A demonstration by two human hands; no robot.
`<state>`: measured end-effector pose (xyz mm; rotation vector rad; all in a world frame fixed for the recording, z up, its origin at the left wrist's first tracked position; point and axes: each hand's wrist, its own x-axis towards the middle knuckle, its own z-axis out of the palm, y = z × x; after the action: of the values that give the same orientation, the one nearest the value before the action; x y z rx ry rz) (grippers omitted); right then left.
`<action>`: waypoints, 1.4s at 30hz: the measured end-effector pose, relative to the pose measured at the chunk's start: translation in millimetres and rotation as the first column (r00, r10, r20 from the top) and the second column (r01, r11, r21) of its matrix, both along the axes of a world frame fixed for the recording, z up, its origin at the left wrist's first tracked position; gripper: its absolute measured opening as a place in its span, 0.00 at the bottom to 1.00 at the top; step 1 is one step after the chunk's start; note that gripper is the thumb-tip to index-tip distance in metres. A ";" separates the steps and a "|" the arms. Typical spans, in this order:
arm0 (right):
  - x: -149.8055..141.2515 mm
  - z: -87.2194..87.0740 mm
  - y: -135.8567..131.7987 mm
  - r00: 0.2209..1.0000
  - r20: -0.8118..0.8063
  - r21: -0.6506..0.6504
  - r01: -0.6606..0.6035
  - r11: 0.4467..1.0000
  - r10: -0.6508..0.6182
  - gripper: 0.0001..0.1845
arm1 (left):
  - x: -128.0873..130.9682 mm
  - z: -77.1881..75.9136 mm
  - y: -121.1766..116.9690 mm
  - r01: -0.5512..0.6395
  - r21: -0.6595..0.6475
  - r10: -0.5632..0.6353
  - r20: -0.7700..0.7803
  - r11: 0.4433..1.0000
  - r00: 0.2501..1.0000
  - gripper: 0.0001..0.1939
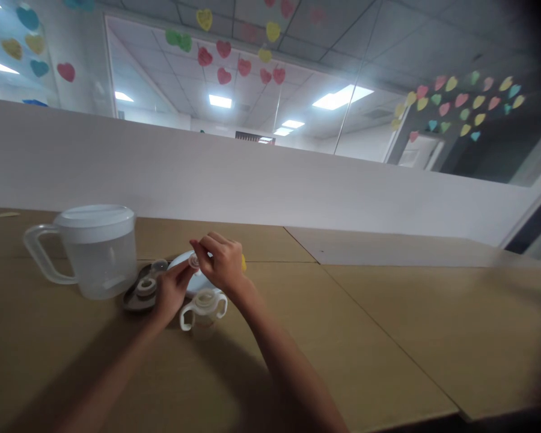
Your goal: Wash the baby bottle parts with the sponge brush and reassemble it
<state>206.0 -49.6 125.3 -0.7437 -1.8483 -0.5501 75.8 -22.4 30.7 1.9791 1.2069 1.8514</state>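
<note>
My left hand [174, 293] pinches a small whitish round part [193, 261] between thumb and fingertips. Close above it, my right hand [220, 263] is closed with its fingers curled; what they hold, if anything, is hidden. Below the hands a clear cup with two white handles [204, 305] stands upright on the table. Behind them lies a pale blue plate [178, 260], partly covered by the hands. A dark tray [137, 305] left of my left hand carries a white ring [146, 287] and a clear dome-shaped piece [159, 265].
A large translucent lidded pitcher [101, 261] stands at the left, its handle pointing left. Something yellow [243, 263] shows just behind my right hand. The wooden table [342, 337] runs up to a white low wall [252, 186] with glass above it.
</note>
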 end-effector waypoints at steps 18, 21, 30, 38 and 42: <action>17.7 46.6 -51.4 0.964 -0.240 0.254 -0.051 0.966 0.114 0.21 | -4.7 -0.6 3.6 -0.082 -0.089 0.073 -0.105 0.993 0.992 0.20; 23.7 53.6 -57.6 0.943 -0.312 0.317 -0.011 0.948 0.115 0.20 | -5.6 -1.7 3.2 -0.110 -0.097 0.100 -0.099 0.989 0.990 0.21; 17.8 26.7 -34.1 0.945 -0.302 0.236 -0.049 0.971 0.121 0.17 | -1.6 -2.3 -1.1 -0.073 -0.131 0.070 -0.032 0.989 0.997 0.23; 10.0 17.4 -28.9 0.970 -0.223 0.243 -0.037 0.969 0.093 0.20 | -0.4 -2.4 -2.0 -0.071 -0.124 0.068 -0.030 0.990 0.997 0.23; 8.7 16.3 -27.3 0.979 -0.195 0.297 0.001 0.955 0.060 0.21 | 0.9 -1.7 -3.3 -0.037 -0.112 0.035 -0.022 0.993 0.999 0.22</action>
<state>214.7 -76.8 141.6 -0.5475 -1.5432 -0.6881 76.7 -25.6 29.0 1.9323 1.3297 1.7427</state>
